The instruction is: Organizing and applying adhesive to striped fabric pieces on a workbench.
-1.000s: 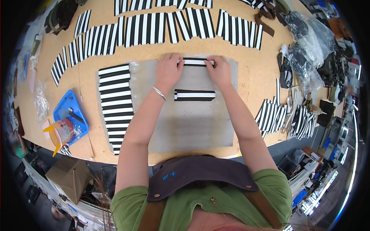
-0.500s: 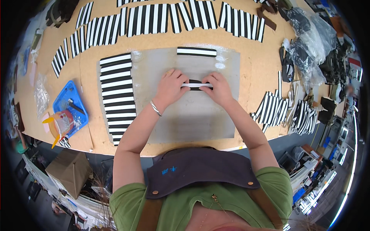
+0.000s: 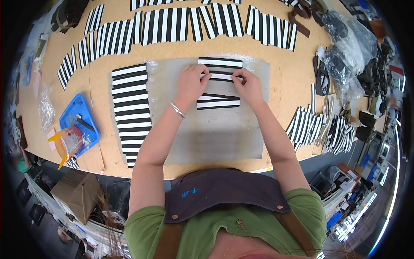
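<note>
My left hand (image 3: pixel 192 82) and my right hand (image 3: pixel 249 87) pinch the two ends of a black-and-white strip (image 3: pixel 221 77), held level over a grey board (image 3: pixel 181 138). Just beyond it lies another black-and-white strip on the board. Nearer to me are two more strips (image 3: pixel 218 103), touching at one end and slightly splayed; the front one is white with black edges. Along the board's left side runs a column of several similar strips (image 3: pixel 131 105), overlapping like steps. Whether the held strip touches the board I cannot tell.
Rows of striped strips (image 3: pixel 166 26) line the back of the wooden table. To the left stands a blue tray (image 3: pixel 92 113) with a tub (image 3: pixel 71 140). Piled strips (image 3: pixel 305 125) lie at right, below clear plastic bags (image 3: pixel 345 43).
Both hands have moved away from me with a strip, from the board's middle toward the strip at its far side. Two strips now show where the hands were.
</note>
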A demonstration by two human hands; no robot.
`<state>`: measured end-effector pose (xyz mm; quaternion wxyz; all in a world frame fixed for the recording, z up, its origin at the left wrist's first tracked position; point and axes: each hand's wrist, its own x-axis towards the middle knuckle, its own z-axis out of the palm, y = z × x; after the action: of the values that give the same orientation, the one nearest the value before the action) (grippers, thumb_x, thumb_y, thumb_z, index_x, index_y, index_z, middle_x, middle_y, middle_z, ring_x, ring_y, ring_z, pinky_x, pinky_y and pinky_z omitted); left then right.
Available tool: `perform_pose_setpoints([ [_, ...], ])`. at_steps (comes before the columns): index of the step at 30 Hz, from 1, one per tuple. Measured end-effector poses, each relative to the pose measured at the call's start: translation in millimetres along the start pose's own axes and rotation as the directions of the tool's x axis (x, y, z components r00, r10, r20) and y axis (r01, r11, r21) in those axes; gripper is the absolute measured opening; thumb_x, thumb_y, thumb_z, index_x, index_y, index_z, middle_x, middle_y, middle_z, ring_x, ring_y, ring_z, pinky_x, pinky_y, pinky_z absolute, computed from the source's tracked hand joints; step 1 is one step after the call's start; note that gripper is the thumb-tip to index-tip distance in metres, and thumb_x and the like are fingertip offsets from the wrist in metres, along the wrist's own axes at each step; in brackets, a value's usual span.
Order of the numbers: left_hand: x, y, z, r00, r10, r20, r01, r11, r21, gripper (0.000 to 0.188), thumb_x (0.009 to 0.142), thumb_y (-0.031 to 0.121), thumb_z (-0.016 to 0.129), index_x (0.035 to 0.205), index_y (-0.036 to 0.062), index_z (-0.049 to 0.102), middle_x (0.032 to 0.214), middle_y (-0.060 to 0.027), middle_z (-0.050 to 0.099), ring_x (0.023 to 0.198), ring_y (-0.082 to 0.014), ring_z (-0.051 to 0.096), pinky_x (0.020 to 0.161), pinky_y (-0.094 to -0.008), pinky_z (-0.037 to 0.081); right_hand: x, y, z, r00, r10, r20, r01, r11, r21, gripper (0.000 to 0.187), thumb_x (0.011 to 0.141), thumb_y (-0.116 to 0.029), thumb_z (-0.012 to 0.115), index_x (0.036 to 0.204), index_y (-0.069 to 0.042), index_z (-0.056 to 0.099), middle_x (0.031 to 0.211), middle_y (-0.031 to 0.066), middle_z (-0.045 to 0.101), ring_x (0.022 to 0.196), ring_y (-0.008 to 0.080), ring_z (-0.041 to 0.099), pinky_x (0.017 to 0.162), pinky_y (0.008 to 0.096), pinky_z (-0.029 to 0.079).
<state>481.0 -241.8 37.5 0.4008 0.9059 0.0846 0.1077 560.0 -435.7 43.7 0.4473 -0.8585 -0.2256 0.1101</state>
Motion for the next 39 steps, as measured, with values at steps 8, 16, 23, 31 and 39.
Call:
perform_pose_setpoints([
  [8,7.6,-8.3,7.4,0.991,-0.019,-0.132,0.037,0.991,0.131,0.011,0.076,0.017,0.071,0.078,0.0095,0.062,0.073,-0.0069,0.061,0.073,-0.0268,0.056,0.065,-0.0372,0.045,12.7,9.6,6.6,0.986,0.111,-0.123,-0.130,0.979,-0.156,0.011,0.076,-0.014,0.070,0.083,-0.006,0.066,0.069,0.0065,0.061,0.058,0.0185,0.059,0.055,0.0306,0.048],
  [16,4.4,-9.2,9.9,0.991,-0.023,-0.134,0.041,0.989,0.140,0.014,0.076,0.019,0.072,0.081,0.0102,0.062,0.076,-0.0045,0.059,0.074,-0.0251,0.054,0.067,-0.0370,0.044,9.5,8.6,7.7,0.984,0.097,-0.153,-0.123,0.978,-0.169,0.012,0.076,-0.015,0.071,0.084,-0.007,0.066,0.076,0.0070,0.061,0.062,0.0192,0.060,0.058,0.0311,0.049],
  [23,-49.9,12.9,-12.1,0.987,0.151,0.053,-0.158,0.974,0.163,0.021,0.070,0.020,0.075,0.085,0.0148,0.062,0.088,-0.0022,0.052,0.087,-0.0242,0.051,0.075,-0.0377,0.043,-33.0,-16.7,-6.1,0.984,-0.130,0.121,0.156,0.958,-0.241,0.019,0.072,-0.016,0.075,0.087,-0.011,0.065,0.093,0.0065,0.058,0.085,0.0252,0.058,0.070,0.0355,0.050],
  [31,-70.2,18.2,-10.2,0.979,0.088,0.183,-0.118,0.980,0.161,0.026,0.068,0.021,0.077,0.088,0.0149,0.061,0.085,0.0010,0.053,0.087,-0.0212,0.052,0.077,-0.0365,0.042,-57.8,-14.1,-0.3,0.951,-0.212,0.226,0.268,0.929,-0.256,0.026,0.064,-0.013,0.079,0.082,-0.011,0.061,0.091,0.0041,0.056,0.091,0.0257,0.054,0.077,0.0357,0.046],
  [39,-63.8,15.1,-8.1,0.980,0.020,0.197,-0.016,1.000,-0.020,0.013,0.075,0.014,0.071,0.085,0.0104,0.062,0.081,-0.0049,0.060,0.083,-0.0266,0.054,0.075,-0.0366,0.043,-52.1,-11.3,-3.2,0.929,-0.226,0.292,0.306,0.913,-0.269,0.017,0.071,-0.013,0.074,0.077,-0.010,0.059,0.083,0.0048,0.058,0.082,0.0252,0.055,0.072,0.0340,0.045],
])
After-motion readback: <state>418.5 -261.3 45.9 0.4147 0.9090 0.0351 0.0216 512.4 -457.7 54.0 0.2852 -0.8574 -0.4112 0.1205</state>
